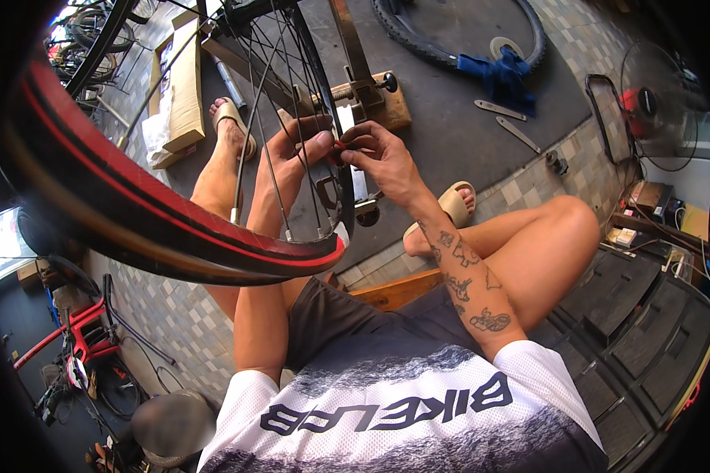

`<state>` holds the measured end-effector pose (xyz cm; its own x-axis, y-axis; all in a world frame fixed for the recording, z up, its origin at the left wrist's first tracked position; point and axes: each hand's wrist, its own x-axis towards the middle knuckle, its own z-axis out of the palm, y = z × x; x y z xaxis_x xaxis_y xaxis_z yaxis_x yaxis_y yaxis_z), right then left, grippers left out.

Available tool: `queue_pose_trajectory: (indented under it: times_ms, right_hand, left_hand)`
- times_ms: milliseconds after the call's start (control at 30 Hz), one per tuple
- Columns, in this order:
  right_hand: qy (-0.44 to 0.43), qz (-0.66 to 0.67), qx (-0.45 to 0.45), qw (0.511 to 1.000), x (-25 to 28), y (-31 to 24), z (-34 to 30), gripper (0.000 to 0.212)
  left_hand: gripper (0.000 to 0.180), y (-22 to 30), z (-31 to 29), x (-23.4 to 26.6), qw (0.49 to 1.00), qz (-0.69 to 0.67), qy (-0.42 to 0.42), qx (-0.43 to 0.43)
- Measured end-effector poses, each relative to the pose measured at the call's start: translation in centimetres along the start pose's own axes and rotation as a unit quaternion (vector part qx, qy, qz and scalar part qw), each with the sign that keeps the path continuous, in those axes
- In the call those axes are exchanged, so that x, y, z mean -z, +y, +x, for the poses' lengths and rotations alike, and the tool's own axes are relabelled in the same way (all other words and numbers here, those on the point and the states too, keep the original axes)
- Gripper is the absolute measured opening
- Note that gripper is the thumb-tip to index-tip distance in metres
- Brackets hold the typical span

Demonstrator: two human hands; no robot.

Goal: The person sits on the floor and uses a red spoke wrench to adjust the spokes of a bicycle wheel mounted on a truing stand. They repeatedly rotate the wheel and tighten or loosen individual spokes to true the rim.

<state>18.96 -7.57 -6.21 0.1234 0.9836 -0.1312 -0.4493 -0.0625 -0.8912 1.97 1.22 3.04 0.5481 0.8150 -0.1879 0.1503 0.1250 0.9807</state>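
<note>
A small red part (338, 147) sits pinched between the fingertips of both hands, right at the wheel (213, 229) rim. The left hand (296, 150) reaches through the spokes (270, 142), its grip narrow on the part; the right hand (379, 154) nips it from the other side. Behind the wheel stands a truing stand (363, 87). Beyond it, 2 tyre levers (509, 122) and a blue rag (501, 75) lie on the floor (450, 150).

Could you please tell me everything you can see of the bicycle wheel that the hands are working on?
The bicycle wheel stands upright between the person's knees: a dark rim with thin metal spokes and a black tyre with a red stripe. The left hand reaches through the spokes, meeting the right hand over a small red part at the rim.
</note>
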Motion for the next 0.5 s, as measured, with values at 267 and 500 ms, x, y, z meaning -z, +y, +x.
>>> queue_pose_trajectory:
  times_ms: [267,500]
  right_hand:
    - [-0.015,0.013,-0.004,1.000,0.06,-0.25,-0.13,0.034]
    - [-0.059,-0.023,-0.028,0.998,0.53,-0.78,0.23,0.040]
  left_hand:
    - [0.047,0.06,0.11,0.00,1.000,-0.021,-0.001,0.014]
    - [0.045,-0.69,0.11,0.53,1.000,-0.001,-0.009,-0.006]
